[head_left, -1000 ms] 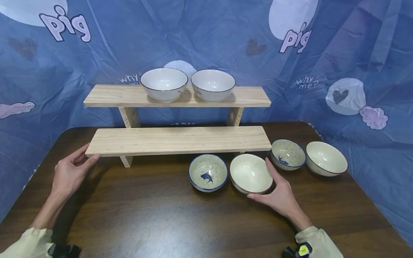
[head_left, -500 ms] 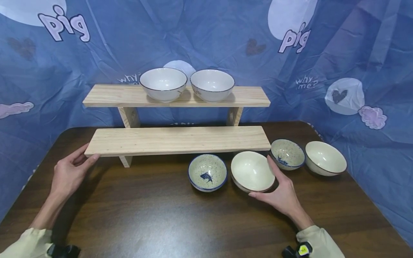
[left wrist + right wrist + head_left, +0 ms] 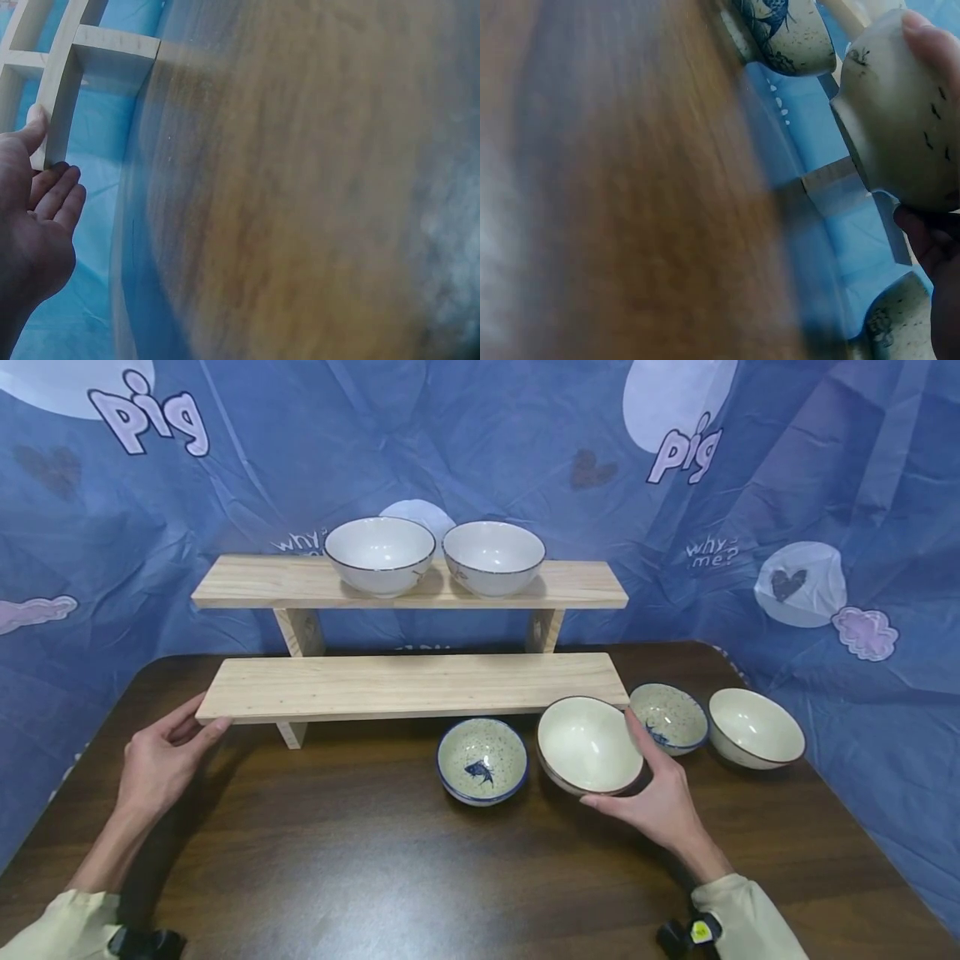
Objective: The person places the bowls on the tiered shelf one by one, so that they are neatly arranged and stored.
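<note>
My right hand (image 3: 663, 802) holds a cream bowl (image 3: 588, 743) by its right side, thumb at the near rim and fingers at the far right. In the right wrist view the bowl's outside (image 3: 900, 120) bears small dark marks, and its foot is clear of the table. Its far rim overlaps the front edge of the two-tier wooden shelf's lower board (image 3: 405, 685) in the head view. My left hand (image 3: 161, 760) pinches that board's left end; the left wrist view shows the thumb (image 3: 34, 131) on one face and fingers on the other.
A speckled bowl with a blue fish (image 3: 482, 760) stands left of the held bowl. Another speckled bowl (image 3: 667, 714) and a second cream bowl (image 3: 756, 727) stand to the right. Two white bowls (image 3: 381, 556) sit on the upper board (image 3: 262, 581). Blue printed cloth (image 3: 480, 443) hangs behind.
My right hand has raised the cream bowl and brought it slightly forward and right, toward the lower board. The left hand stays on the board's end.
</note>
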Tool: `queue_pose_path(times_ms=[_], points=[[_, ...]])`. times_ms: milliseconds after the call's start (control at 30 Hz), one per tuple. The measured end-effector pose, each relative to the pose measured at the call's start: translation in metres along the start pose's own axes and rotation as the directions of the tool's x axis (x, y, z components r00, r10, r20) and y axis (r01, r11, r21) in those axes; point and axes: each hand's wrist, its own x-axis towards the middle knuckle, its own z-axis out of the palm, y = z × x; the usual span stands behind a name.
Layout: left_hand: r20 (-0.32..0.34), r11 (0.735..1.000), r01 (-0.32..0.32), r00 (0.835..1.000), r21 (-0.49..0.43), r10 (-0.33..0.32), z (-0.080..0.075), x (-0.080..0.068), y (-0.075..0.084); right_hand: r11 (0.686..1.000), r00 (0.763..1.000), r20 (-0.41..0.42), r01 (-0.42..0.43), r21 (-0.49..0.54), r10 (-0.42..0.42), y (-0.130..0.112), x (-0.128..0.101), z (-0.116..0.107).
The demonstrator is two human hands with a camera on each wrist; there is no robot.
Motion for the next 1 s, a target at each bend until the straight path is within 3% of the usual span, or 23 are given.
queue_pose_path(times_ms=[633,833,1000], points=[[-0.007,1.0,0.002,1.0,0.005,-0.002,-0.001,-0.001,-0.002,0.999,1.0,-0.006,0.009,0.043,-0.009,-0.019,0.034,-0.016],[-0.001,1.0,0.008,1.0,0.004,-0.008,-0.001,-0.001,-0.002,0.994,0.998,-0.044,0.055,0.09,-0.051,-0.021,0.048,-0.023],[0.009,1.0,0.016,1.0,0.005,-0.016,-0.001,0.0,0.0,0.996,0.995,-0.082,0.066,0.064,-0.061,-0.024,0.059,-0.028]])
